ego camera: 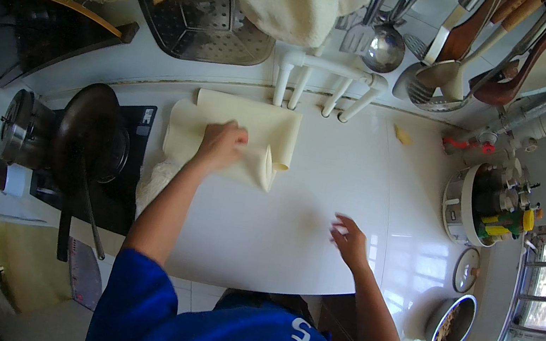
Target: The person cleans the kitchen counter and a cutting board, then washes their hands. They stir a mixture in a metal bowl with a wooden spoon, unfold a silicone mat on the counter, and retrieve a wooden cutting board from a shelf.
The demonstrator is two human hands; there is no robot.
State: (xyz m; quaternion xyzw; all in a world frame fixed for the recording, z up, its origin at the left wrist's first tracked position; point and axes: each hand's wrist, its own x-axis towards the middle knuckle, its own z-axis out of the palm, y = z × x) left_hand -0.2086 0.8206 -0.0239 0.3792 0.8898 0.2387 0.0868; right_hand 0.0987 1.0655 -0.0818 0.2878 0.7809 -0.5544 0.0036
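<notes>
A cream-coloured flexible sheet [238, 117] lies folded on the white countertop, its front right edge curled up into a roll. My left hand [223, 144] is over the middle of it, blurred, with the fingers bent; whether it grips the sheet cannot be told. My right hand [346, 238] hovers above the counter to the right, its fingers apart and holding nothing. A pale crumpled cloth or bag [155, 184] sits by the sheet's front left corner, partly behind my left forearm.
At left, a wok [90, 125] and a steel pot [19, 130] stand at the black stove. White pipes [332, 66] rise at the back. On the right are a round bottle rack [455, 204], a glass lid [465, 270] and a bowl of food [449, 327]. Utensils hang overhead.
</notes>
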